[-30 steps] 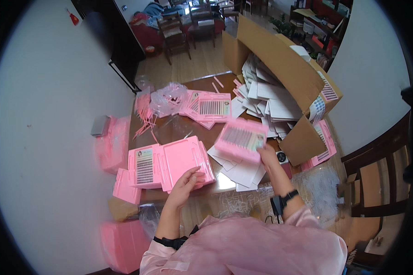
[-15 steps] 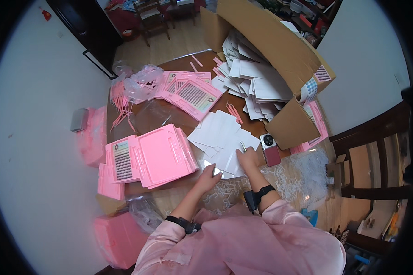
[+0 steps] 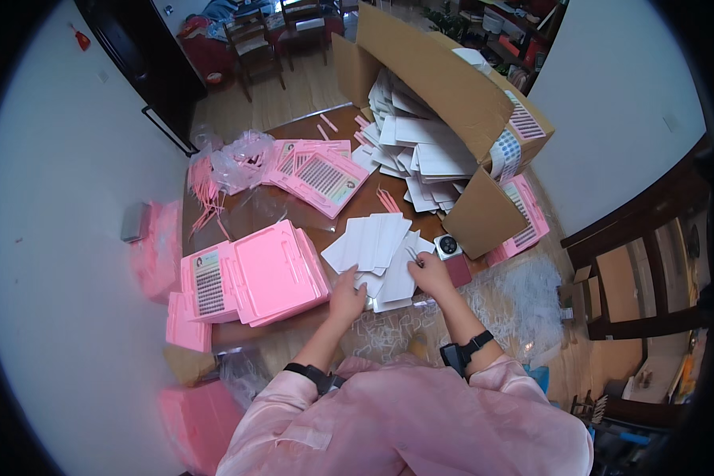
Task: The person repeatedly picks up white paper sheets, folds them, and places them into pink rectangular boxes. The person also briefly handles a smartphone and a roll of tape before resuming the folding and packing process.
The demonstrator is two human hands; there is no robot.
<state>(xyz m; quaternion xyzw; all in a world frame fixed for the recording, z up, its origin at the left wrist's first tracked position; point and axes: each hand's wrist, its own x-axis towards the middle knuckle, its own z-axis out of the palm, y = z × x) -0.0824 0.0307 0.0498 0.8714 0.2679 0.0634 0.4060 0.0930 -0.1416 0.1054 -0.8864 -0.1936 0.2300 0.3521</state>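
White cards (image 3: pixel 366 239) lie overlapping at the table's near edge. My left hand (image 3: pixel 346 298) rests at their lower left, fingers stretched and apart at the card edges. My right hand (image 3: pixel 431 274) is closed around slim metal tweezers (image 3: pixel 412 254), whose tips point up and left over the cards at the right. Left of my left hand stands a stack of pink plastic trays (image 3: pixel 279 270). Beside it is a pink tray with rows of false lashes (image 3: pixel 209 284). Several pink tweezers (image 3: pixel 388 200) lie just beyond the cards.
A large open cardboard box (image 3: pixel 428 71) spills white cards (image 3: pixel 432 159) at the far right. More lash trays (image 3: pixel 325 182) and a plastic bag (image 3: pixel 242 159) with pink sticks lie at the far left. A red phone (image 3: pixel 457 271) sits by my right hand. White scraps (image 3: pixel 389 337) litter the floor.
My left hand has shifted left and up from the lower card edge, its fingers now more spread. The near cards look more fanned. My right hand keeps the tweezers. The view has tilted slightly.
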